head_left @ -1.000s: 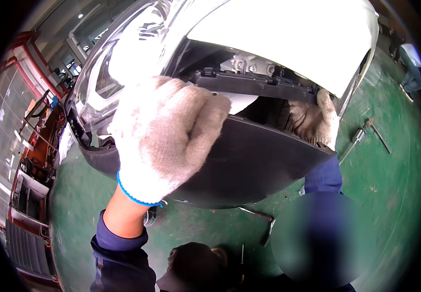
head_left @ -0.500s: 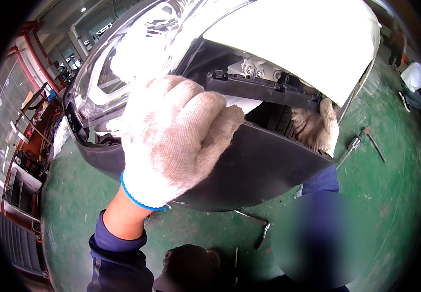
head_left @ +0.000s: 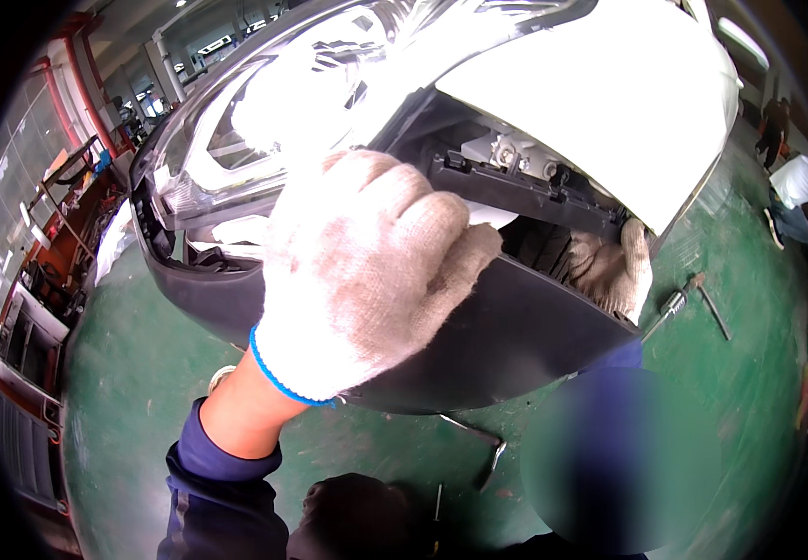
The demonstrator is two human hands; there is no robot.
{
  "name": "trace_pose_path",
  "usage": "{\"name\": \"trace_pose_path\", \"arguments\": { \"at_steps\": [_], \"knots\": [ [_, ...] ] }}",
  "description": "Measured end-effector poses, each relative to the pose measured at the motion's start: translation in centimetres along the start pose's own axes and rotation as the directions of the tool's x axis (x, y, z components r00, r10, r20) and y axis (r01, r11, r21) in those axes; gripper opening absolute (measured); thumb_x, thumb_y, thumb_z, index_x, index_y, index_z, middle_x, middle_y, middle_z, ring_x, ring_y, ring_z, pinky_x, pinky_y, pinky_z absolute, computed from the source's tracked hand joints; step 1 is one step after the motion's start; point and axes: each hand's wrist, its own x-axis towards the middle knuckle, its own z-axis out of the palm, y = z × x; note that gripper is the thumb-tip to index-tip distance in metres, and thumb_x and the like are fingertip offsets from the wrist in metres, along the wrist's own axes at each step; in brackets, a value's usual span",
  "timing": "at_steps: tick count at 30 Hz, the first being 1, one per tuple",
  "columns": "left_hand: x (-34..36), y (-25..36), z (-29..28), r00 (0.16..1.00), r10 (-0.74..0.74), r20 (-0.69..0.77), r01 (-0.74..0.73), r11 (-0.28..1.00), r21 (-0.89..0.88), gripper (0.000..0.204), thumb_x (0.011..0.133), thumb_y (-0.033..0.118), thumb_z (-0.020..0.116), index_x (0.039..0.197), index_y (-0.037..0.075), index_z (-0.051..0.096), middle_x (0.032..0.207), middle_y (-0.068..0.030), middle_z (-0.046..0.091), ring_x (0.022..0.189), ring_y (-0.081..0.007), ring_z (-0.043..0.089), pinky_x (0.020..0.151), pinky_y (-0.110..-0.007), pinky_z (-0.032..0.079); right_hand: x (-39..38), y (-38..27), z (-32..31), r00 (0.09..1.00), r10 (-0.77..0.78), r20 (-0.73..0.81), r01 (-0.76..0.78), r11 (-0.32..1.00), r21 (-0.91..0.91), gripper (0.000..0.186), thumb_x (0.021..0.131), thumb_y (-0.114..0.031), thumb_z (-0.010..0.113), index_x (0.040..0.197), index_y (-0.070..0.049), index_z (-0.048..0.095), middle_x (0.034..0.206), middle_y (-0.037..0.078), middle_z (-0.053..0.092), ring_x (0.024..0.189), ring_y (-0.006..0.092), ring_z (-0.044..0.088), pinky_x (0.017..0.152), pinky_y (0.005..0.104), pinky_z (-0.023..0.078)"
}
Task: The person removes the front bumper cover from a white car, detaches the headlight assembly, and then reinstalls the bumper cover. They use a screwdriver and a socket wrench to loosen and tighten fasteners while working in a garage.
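A dark grey car bumper (head_left: 507, 327) hangs below a clear headlight (head_left: 245, 121) and a white fender (head_left: 619, 112). My left hand (head_left: 376, 271), in a white knit glove with a blue cuff, is closed over the bumper's upper edge; its fingertips are hidden. At the bumper's right end my right hand (head_left: 614, 271), also gloved, curls around the edge from inside the opening, thumb up. Between fender and bumper runs a gap, with a black plastic bracket (head_left: 525, 191) fixed along its top. Part of a tyre (head_left: 544, 245) shows in the gap.
On the green floor (head_left: 143, 392) a ratchet wrench (head_left: 488, 457) and a screwdriver (head_left: 438, 513) lie near me. A spring-like tool with a bar (head_left: 684, 299) lies to the right. Another person (head_left: 796, 196) crouches at the far right. Shelving (head_left: 45, 243) lines the left wall.
The car and both hands appear slightly farther right and lower in the picture. Both hands keep their places on the bumper, which shows no clear movement against the car.
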Motion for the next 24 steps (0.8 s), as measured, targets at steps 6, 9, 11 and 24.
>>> {"name": "trace_pose_path", "arguments": {
  "at_steps": [6, 9, 11, 24],
  "knots": [
    [-0.2, 0.0, 0.2, 0.999, -0.026, -0.045, 0.025, 0.999, -0.023, 0.021, 0.075, 0.016, 0.082, 0.091, 0.007, 0.072, 0.090, -0.0078, 0.068, 0.090, -0.0299, 0.067, 0.084, -0.044, 0.051, -0.1, 0.5, 0.2, 0.999, -0.031, -0.012, 0.031, 1.000, -0.004, 0.059, 0.098, -0.031, 0.068, 0.135, 0.012, 0.050, 0.122, 0.028, 0.066, 0.098, 0.0359, 0.073, 0.071, 0.0368, 0.067],
    [-0.3, 0.1, 0.1, 0.999, -0.033, -0.042, 0.032, 0.999, -0.018, 0.023, 0.073, 0.016, 0.082, 0.092, 0.007, 0.072, 0.092, -0.0077, 0.068, 0.093, -0.0302, 0.067, 0.087, -0.045, 0.051, 0.1, 0.5, 0.4, 0.998, -0.055, -0.022, 0.054, 0.998, -0.033, 0.061, 0.098, -0.033, 0.068, 0.136, 0.011, 0.049, 0.125, 0.028, 0.064, 0.099, 0.0361, 0.073, 0.070, 0.0362, 0.066],
    [-0.3, 0.2, 0.0, 0.998, -0.045, -0.039, 0.045, 0.999, 0.000, 0.024, 0.072, 0.017, 0.082, 0.093, 0.008, 0.072, 0.093, -0.0073, 0.068, 0.096, -0.0302, 0.067, 0.089, -0.046, 0.050, 0.1, 0.4, 0.9, 0.998, -0.057, -0.007, 0.057, 0.997, -0.053, 0.063, 0.097, -0.034, 0.068, 0.138, 0.010, 0.048, 0.128, 0.028, 0.063, 0.102, 0.0373, 0.072, 0.074, 0.0387, 0.066],
    [-0.3, 0.6, -0.5, 0.997, -0.082, -0.003, 0.082, 0.996, 0.020, 0.028, 0.070, 0.016, 0.082, 0.096, 0.010, 0.072, 0.098, -0.0060, 0.067, 0.102, -0.0290, 0.065, 0.094, -0.046, 0.048, -0.2, 0.5, 2.3, 0.989, -0.078, -0.123, 0.071, 0.996, -0.059, 0.065, 0.097, -0.035, 0.069, 0.143, 0.005, 0.045, 0.128, 0.026, 0.065, 0.105, 0.0393, 0.071, 0.082, 0.0452, 0.064]
  ]
}}
